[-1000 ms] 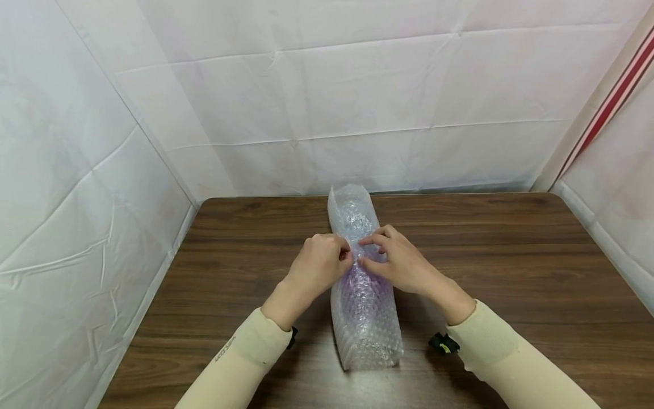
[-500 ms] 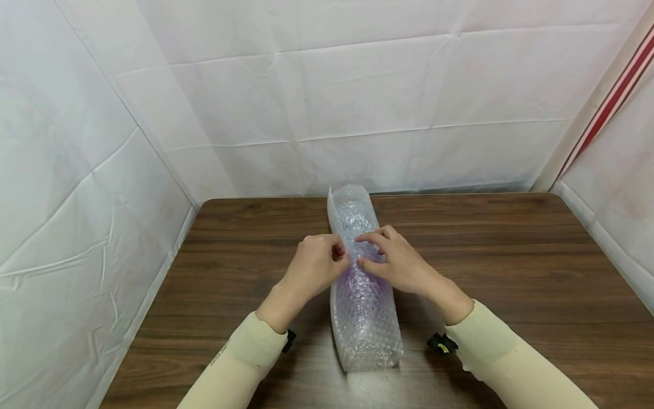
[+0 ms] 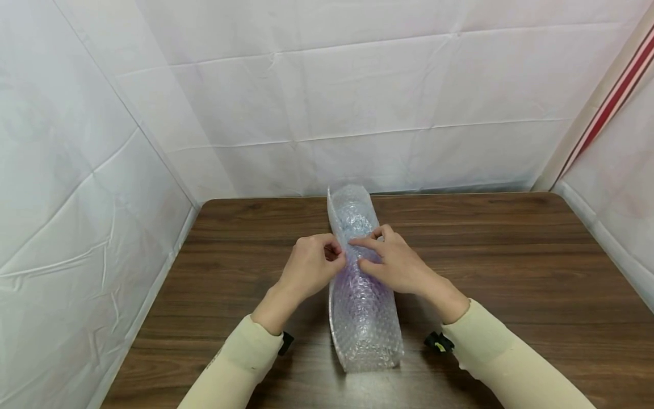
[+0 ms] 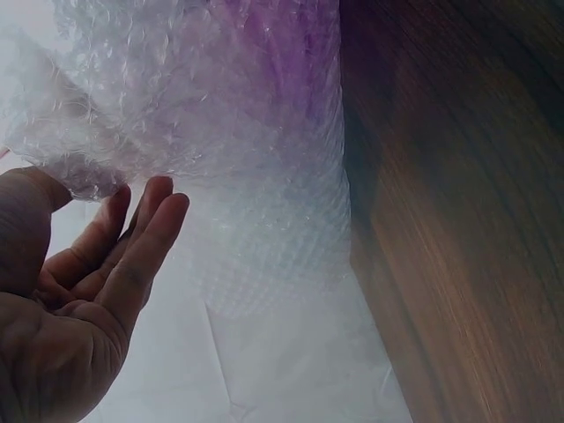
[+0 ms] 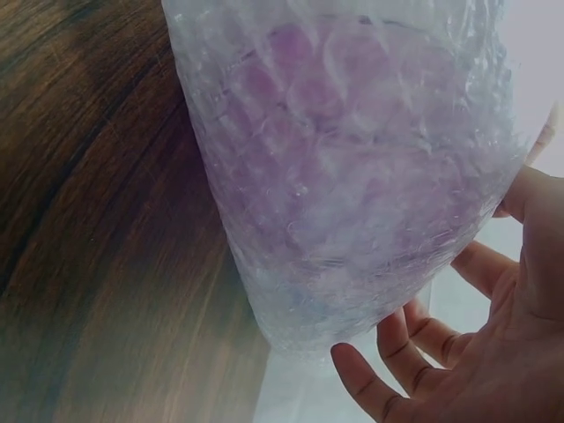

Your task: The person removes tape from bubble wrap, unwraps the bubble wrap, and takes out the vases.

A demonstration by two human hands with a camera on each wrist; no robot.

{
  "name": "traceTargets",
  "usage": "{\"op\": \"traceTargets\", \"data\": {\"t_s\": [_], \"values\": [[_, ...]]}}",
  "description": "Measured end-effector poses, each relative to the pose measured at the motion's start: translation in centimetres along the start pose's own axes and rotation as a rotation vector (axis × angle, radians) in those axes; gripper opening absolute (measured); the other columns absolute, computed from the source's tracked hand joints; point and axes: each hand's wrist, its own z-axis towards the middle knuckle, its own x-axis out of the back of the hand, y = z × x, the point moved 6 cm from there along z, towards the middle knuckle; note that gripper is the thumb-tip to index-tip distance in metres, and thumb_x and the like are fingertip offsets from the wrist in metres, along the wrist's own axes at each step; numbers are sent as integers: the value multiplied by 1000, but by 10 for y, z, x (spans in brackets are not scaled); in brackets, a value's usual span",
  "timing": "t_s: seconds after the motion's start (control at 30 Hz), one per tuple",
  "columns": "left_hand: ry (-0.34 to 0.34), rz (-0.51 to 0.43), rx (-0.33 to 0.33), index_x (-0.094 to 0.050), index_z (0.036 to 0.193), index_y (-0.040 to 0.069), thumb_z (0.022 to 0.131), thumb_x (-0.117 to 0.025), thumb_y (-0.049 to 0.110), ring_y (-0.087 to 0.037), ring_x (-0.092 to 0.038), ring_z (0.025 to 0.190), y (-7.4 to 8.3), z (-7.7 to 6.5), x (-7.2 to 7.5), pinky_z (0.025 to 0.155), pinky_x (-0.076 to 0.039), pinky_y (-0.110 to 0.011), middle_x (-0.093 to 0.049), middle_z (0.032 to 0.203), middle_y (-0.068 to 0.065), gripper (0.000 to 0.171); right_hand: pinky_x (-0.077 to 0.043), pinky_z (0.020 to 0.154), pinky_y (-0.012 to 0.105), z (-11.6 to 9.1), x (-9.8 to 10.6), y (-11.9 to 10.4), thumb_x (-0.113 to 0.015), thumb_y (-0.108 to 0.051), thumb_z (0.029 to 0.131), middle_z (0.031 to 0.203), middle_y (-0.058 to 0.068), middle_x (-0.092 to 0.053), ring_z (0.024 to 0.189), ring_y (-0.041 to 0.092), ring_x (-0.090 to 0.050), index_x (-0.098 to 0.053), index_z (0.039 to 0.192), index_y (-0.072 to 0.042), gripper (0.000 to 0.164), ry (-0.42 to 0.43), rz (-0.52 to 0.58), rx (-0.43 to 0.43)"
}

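Note:
A long roll of clear bubble wrap (image 3: 365,324) lies lengthwise on the table, with something purple (image 5: 352,97) and a pale bluish part showing through its layers. My left hand (image 3: 311,262) pinches the wrap's loose left edge between thumb and fingertips, holding it slightly raised. In the left wrist view, the pinched film bunches by the thumb and fingers (image 4: 141,242). On top of the roll rests my right hand (image 3: 401,262), index finger and thumb spread and touching the film. From the right wrist view, its fingers (image 5: 357,374) lie loosely bent along the wrap's surface.
The dark wood-grain table (image 3: 511,261) extends on both sides of the roll. White cloth (image 3: 327,96) hangs behind it and along both sides. A red-striped strip (image 3: 608,108) runs down the right corner. Black wrist mounts (image 3: 439,342) sit under the cuffs.
The left hand has drifted a little left, pulling the wrap's left edge outward and up. The right index finger has stretched further left over the roll.

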Motion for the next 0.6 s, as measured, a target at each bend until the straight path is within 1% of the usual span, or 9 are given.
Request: {"op": "traceTargets", "data": {"t_s": [0.1, 0.17, 0.33, 0.47, 0.6], "values": [[1, 0, 6, -71, 81, 14, 88, -77, 11, -5, -66, 71, -1, 0, 0, 63, -55, -20, -74, 79, 2, 9, -42, 64, 33, 1, -1, -1, -60, -33, 100, 129, 12, -47, 103, 30, -49, -61, 146, -31, 46, 5, -23, -11], [2, 0, 6, -71, 81, 14, 88, -77, 11, -6, -66, 71, -1, -1, 0, 63, -56, -20, -74, 79, 2, 9, -42, 63, 33, 2, -1, -2, -61, -36, 100, 129, 12, -48, 103, 30, -50, -63, 144, -32, 44, 17, -35, -17], [7, -1, 3, -71, 80, 14, 88, -78, 13, -5, -67, 71, -1, 0, 1, 63, -55, -20, -74, 79, 2, 11, -47, 65, 36, 4, -3, -3, -67, -48, 97, 128, 12, -50, 106, 32, -54, -67, 136, -32, 42, 64, -59, -40], [9, 2, -1, -71, 80, 14, 87, -78, 12, -6, -67, 71, 0, 0, 1, 63, -55, -20, -74, 79, 2, 10, -49, 65, 39, 6, -4, -5, -69, -49, 94, 126, 12, -50, 106, 33, -55, -67, 132, -31, 42, 77, -59, -74], [10, 1, -3, -71, 80, 14, 87, -77, 11, -5, -66, 71, 0, -1, 2, 63, -55, -20, -73, 79, 2, 10, -48, 65, 39, 7, -6, -6, -69, -51, 92, 125, 11, -48, 106, 34, -53, -67, 130, -31, 43, 81, -56, -106]]}}
